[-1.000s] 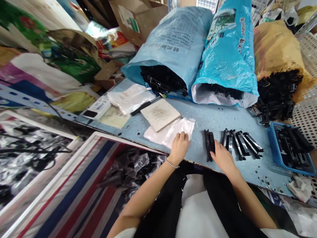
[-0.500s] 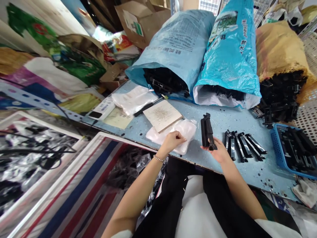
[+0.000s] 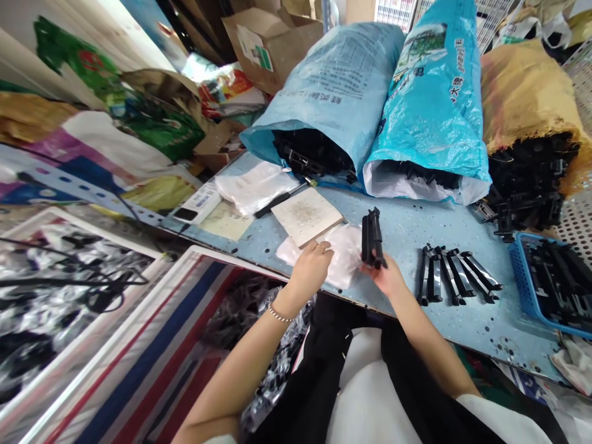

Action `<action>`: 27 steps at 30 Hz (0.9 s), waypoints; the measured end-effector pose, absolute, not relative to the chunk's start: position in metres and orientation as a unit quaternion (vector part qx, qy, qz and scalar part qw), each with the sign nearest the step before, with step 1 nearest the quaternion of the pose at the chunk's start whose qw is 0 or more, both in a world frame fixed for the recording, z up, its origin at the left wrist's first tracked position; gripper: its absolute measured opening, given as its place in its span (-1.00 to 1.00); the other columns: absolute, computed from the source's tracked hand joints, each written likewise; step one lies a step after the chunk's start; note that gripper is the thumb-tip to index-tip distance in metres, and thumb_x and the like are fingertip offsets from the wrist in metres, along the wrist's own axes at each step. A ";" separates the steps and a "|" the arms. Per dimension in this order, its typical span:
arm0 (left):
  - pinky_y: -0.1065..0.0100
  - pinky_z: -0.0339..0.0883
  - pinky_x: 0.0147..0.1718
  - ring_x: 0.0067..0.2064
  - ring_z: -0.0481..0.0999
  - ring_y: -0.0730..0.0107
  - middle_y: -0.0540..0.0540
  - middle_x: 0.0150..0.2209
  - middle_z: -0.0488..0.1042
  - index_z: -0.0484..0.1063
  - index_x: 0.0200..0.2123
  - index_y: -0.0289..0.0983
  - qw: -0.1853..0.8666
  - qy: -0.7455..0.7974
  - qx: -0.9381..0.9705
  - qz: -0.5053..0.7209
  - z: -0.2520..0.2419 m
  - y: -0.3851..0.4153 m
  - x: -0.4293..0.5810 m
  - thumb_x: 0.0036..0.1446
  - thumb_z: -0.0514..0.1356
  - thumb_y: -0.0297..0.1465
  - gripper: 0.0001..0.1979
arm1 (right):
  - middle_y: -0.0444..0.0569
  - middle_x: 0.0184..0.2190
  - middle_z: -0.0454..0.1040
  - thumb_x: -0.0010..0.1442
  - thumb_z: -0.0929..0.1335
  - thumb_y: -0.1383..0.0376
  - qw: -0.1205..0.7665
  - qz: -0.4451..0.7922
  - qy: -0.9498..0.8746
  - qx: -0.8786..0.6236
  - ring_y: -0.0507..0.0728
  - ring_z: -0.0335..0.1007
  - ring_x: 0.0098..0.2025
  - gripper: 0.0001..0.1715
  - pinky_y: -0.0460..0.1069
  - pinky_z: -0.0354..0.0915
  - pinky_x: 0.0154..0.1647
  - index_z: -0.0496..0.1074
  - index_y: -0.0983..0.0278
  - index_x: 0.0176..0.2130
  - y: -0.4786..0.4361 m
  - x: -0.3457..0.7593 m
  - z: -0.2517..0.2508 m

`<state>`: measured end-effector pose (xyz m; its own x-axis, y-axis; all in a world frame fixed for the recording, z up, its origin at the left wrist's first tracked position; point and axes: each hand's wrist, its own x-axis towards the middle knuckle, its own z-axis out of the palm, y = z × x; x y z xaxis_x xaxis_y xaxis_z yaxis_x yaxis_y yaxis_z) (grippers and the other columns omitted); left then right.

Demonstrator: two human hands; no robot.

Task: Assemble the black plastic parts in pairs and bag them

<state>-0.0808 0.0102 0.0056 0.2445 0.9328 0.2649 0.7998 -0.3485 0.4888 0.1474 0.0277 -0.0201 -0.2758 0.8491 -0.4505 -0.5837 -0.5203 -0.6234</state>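
Fingers of the right hand (image 3: pixel 386 277) pinch a black plastic part (image 3: pixel 372 237) over the blue table (image 3: pixel 402 228), while the left hand (image 3: pixel 311 271) rests loosely curled on a clear plastic bag (image 3: pixel 345 259). A row of black parts (image 3: pixel 456 277) lies finished-looking nearby; full sacks (image 3: pixel 435 105) hold many more.

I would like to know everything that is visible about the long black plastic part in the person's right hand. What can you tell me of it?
The long black plastic part is a narrow, rigid-looking moulded piece with a dull sheen and stepped, notched edges; its use cannot be told. It stands nearly upright, its lower end held in the person's right hand, above the pale blue speckled worktable. Only that hand appears to touch it.
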 end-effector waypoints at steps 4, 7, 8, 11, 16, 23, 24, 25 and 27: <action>0.09 0.44 0.16 0.13 0.52 0.13 -0.27 0.10 0.51 0.50 0.06 -0.31 0.179 0.555 0.758 0.293 -0.008 0.024 -0.079 0.13 0.03 -0.65 -0.52 | 0.03 -0.22 0.61 0.19 0.40 0.31 0.325 0.877 -0.095 -0.342 0.06 0.52 -0.28 -0.78 -0.15 0.40 -0.51 0.50 0.30 -0.13 -0.009 0.186 -0.007; 0.10 0.38 0.23 0.25 0.43 0.11 -0.31 0.21 0.40 0.40 0.21 -0.32 0.216 0.539 0.751 0.314 -0.009 0.022 -0.074 0.12 0.04 -0.64 -0.43 | 0.05 -0.28 0.58 0.27 0.31 0.33 0.204 0.931 -0.031 -0.301 0.01 0.47 -0.35 -0.73 -0.21 0.31 -0.60 0.47 0.38 -0.07 -0.026 0.193 -0.011; 0.09 0.38 0.23 0.27 0.40 0.09 -0.32 0.25 0.36 0.35 0.26 -0.32 0.223 0.533 0.755 0.311 -0.007 0.017 -0.072 0.12 0.03 -0.65 -0.38 | 0.03 -0.31 0.56 0.29 0.29 0.32 0.178 0.940 -0.018 -0.291 -0.01 0.43 -0.40 -0.72 -0.22 0.29 -0.62 0.46 0.39 -0.05 -0.027 0.191 -0.015; 0.06 0.38 0.24 0.35 0.32 0.05 -0.34 0.36 0.20 0.11 0.41 -0.25 0.234 0.492 0.785 0.295 0.003 -0.006 -0.059 0.11 0.00 -0.69 -0.22 | -0.03 -0.32 0.54 0.28 0.32 0.27 0.222 0.924 -0.059 -0.305 -0.03 0.37 -0.45 -0.74 -0.21 0.30 -0.59 0.47 0.35 -0.08 -0.018 0.172 -0.031; 0.05 0.29 0.32 0.43 0.18 0.08 -0.31 0.43 0.08 -0.16 0.49 -0.18 0.283 0.383 0.832 0.283 0.013 -0.040 -0.030 0.15 -0.03 -0.71 -0.13 | -0.10 -0.35 0.52 0.13 0.48 0.12 0.379 0.777 -0.273 -0.422 0.06 0.41 -0.34 -0.71 -0.08 0.41 -0.33 0.49 0.25 -0.22 -0.006 0.140 -0.039; 0.26 0.46 0.13 0.07 0.58 0.25 -0.15 0.05 0.55 0.51 0.12 -0.14 0.343 0.459 0.771 0.278 0.052 -0.086 -0.083 0.34 0.13 -0.37 -0.67 | -0.01 -0.07 0.58 0.27 0.36 0.17 0.204 0.651 -0.601 -0.416 0.14 0.50 -0.10 -0.56 0.07 0.39 0.02 0.48 0.22 0.11 -0.037 0.168 0.021; 0.30 0.47 0.11 0.07 0.59 0.24 -0.12 0.04 0.57 0.54 0.08 -0.10 0.351 0.485 0.763 0.245 0.053 -0.097 -0.109 0.32 0.16 -0.32 -0.69 | 0.00 -0.03 0.57 0.30 0.34 0.15 0.189 0.630 -0.617 -0.432 0.14 0.50 -0.09 -0.54 0.06 0.39 0.01 0.46 0.20 0.15 -0.037 0.182 0.030; 0.33 0.47 0.09 0.07 0.59 0.22 -0.09 0.04 0.59 0.56 0.05 -0.08 0.359 0.503 0.759 0.207 0.050 -0.106 -0.136 0.28 0.19 -0.27 -0.69 | 0.02 -0.01 0.56 0.33 0.32 0.14 0.183 0.575 -0.638 -0.479 0.16 0.50 -0.07 -0.53 0.07 0.39 0.01 0.44 0.19 0.18 -0.036 0.198 0.038; 0.37 0.49 0.03 0.02 0.63 0.19 -0.04 -0.02 0.65 0.62 -0.04 -0.06 0.347 0.551 0.747 0.136 0.028 -0.121 -0.190 0.18 0.24 -0.21 -0.70 | 0.10 0.01 0.53 0.37 0.28 0.15 0.163 0.378 -0.666 -0.622 0.23 0.47 0.01 -0.54 0.11 0.36 0.04 0.42 0.23 0.18 -0.032 0.232 0.046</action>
<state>-0.1896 -0.1210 0.0276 0.3571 0.9166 -0.1797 0.7284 -0.1529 0.6678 0.2324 -0.0316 0.0458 -0.1730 0.9518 -0.2533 0.7063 -0.0594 -0.7054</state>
